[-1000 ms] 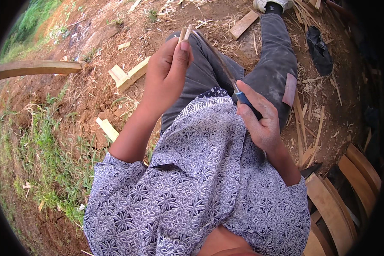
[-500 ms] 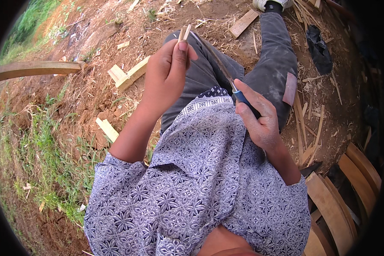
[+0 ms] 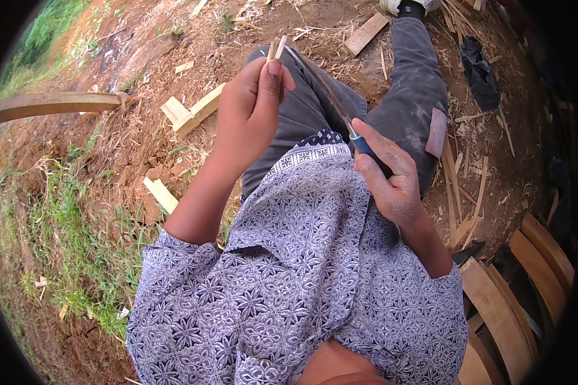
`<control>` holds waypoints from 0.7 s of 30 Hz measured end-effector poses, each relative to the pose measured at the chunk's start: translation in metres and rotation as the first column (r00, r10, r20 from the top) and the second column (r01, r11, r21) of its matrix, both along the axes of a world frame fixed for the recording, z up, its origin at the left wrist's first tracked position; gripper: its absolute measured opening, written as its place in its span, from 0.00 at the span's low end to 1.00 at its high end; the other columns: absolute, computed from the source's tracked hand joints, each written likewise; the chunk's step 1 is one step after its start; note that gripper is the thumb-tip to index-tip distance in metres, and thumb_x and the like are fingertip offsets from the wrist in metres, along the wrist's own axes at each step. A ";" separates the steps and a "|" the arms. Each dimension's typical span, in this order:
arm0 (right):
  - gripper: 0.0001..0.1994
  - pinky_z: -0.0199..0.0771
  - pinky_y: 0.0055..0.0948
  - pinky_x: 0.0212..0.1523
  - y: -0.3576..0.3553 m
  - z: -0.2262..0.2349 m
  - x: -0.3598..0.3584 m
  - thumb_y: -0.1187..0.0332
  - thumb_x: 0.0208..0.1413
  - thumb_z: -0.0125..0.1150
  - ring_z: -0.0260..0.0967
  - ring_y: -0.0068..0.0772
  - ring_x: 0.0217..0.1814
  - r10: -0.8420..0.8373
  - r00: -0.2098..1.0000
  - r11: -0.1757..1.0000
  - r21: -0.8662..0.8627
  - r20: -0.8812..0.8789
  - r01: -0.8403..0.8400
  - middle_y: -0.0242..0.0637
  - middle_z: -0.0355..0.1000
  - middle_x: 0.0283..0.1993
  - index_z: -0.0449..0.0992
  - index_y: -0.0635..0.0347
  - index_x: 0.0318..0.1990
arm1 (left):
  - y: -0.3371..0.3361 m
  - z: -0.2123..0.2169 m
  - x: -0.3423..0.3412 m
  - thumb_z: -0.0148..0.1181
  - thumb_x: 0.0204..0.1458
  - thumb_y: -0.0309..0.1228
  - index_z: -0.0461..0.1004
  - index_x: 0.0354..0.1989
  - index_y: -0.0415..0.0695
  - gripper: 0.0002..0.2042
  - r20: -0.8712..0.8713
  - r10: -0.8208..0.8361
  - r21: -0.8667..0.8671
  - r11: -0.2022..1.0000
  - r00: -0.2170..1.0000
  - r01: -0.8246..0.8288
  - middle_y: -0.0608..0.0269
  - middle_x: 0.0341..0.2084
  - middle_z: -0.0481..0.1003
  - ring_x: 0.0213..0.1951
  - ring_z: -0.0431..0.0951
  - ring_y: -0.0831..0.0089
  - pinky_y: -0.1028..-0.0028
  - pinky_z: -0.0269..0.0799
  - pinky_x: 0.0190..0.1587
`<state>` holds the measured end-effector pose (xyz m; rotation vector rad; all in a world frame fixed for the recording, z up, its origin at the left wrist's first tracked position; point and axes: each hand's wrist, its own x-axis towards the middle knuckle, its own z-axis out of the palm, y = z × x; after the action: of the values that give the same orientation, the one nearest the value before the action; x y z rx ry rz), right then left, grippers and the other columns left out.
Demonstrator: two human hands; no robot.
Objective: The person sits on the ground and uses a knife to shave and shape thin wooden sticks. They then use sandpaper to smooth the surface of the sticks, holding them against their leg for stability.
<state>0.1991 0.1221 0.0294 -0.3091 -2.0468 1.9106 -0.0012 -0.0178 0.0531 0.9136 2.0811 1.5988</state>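
Observation:
Upright between the thumb and fingers of my left hand (image 3: 253, 106) are thin pale wood sticks (image 3: 280, 49), their tips poking out above the thumb. My right hand (image 3: 392, 176), dusty with pale powder, grips the blue and black handle of a long, slim file-like tool (image 3: 331, 96). Its narrow metal shaft slants up and left across my thigh, and the tip lies just right of the sticks, seemingly apart from them. My fingers hide the lower ends of the sticks.
Cut wood blocks (image 3: 199, 110) and a short board (image 3: 366, 34) lie on the soil ahead. A curved beam (image 3: 54, 102) juts in from the left. Curved planks (image 3: 498, 314) are stacked at lower right, near long wood strips (image 3: 475, 202) and a crumpled black bag (image 3: 480, 74).
Almost nothing differs. The sticks and my left hand have shifted very slightly; the tool and my right hand hold their place.

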 end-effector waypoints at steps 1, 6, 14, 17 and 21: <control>0.23 0.69 0.24 0.55 0.000 -0.001 0.000 0.81 0.60 0.57 0.74 0.26 0.51 -0.002 1.000 1.000 0.002 -0.003 0.002 0.45 0.77 0.55 0.71 0.67 0.64 | 0.000 0.000 0.000 0.43 0.72 0.40 0.72 0.32 0.40 0.19 -0.001 0.002 -0.001 1.000 1.000 -0.002 0.75 0.19 0.62 0.22 0.58 0.87 0.81 0.52 0.25; 0.23 0.70 0.24 0.55 -0.002 -0.001 0.000 0.80 0.61 0.57 0.74 0.26 0.52 -0.003 1.000 1.000 -0.019 0.013 0.003 0.45 0.77 0.56 0.71 0.67 0.64 | -0.001 0.000 0.001 0.43 0.72 0.40 0.71 0.32 0.41 0.19 -0.025 0.012 -0.023 1.000 1.000 -0.013 0.75 0.19 0.63 0.22 0.59 0.86 0.81 0.53 0.25; 0.22 0.70 0.21 0.51 0.006 -0.011 0.003 0.79 0.64 0.55 0.72 0.20 0.48 -0.023 0.999 1.000 -0.017 0.041 0.023 0.42 0.77 0.54 0.70 0.66 0.65 | 0.000 0.005 0.001 0.42 0.72 0.39 0.68 0.25 0.42 0.21 -0.223 -0.046 -0.063 0.997 0.974 0.033 0.73 0.18 0.64 0.21 0.61 0.83 0.78 0.56 0.25; 0.22 0.67 0.14 0.35 0.030 -0.042 -0.011 0.76 0.66 0.53 0.66 0.12 0.33 -0.197 0.970 0.977 -0.059 0.145 0.207 0.30 0.75 0.40 0.68 0.62 0.67 | 0.000 0.017 0.018 0.42 0.71 0.39 0.68 0.23 0.44 0.22 -0.292 -0.242 -0.023 0.969 0.926 0.246 0.72 0.17 0.67 0.20 0.63 0.82 0.76 0.56 0.24; 0.23 0.50 0.11 0.18 0.054 -0.080 -0.009 0.73 0.69 0.52 0.50 0.05 0.20 -0.371 0.901 0.837 -0.340 0.224 0.429 0.18 0.62 0.28 0.66 0.56 0.70 | 0.007 0.037 0.028 0.42 0.71 0.39 0.70 0.32 0.43 0.17 -0.076 -0.262 0.078 0.960 0.962 0.267 0.75 0.15 0.65 0.16 0.58 0.85 0.78 0.52 0.18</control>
<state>0.1899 0.1761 -0.0507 -0.9260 -1.5050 2.0381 0.0271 -0.0112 0.0898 1.2323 1.8478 1.5456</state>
